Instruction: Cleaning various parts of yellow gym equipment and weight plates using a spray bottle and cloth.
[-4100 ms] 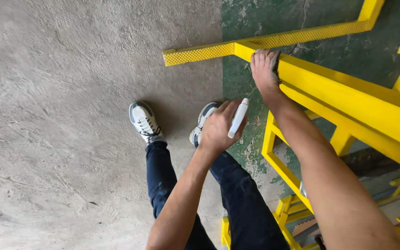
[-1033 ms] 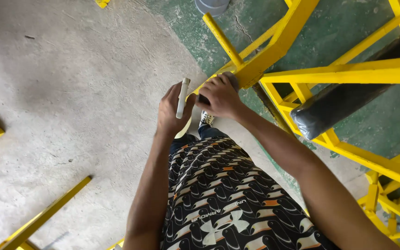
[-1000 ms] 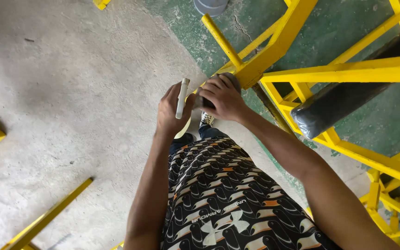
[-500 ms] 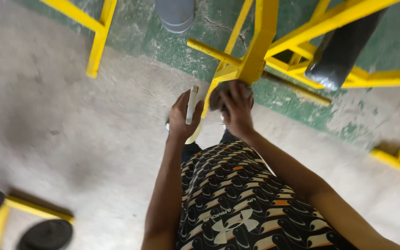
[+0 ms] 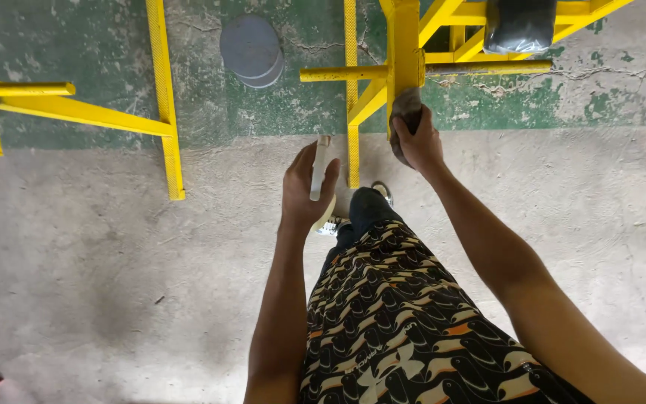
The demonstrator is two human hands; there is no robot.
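Where the right hand (image 5: 416,142) presses up against the end of the yellow upright beam (image 5: 405,45), a grey cloth (image 5: 404,105) is bunched between its fingers and the painted metal, so that hand is closed around the rag and flattening it on the beam. Soft and limp, the cloth looks as if it will fold to whatever shape the palm gives it, and a full-palm clutch with the fingers spread over it seems the sound way to hold it; a pinch at a corner would probably let it trail. Just to the left, apart from the frame, the left hand (image 5: 306,187) is wrapped around a slim white spray bottle (image 5: 318,167), held upright with its nozzle end uppermost. That bottle looks light, stiff and smooth, likely slick if damp, and best taken round its middle as now. Beyond both hands a yellow crossbar (image 5: 342,73) runs sideways, with a round grey disc (image 5: 252,49) lying on the green floor (image 5: 300,30) farther left. Most of the cloth is hidden under the fingers, the bottle's lower end disappears in the palm, and the black padded roll (image 5: 519,24) above the right hand is cut off by the frame edge.
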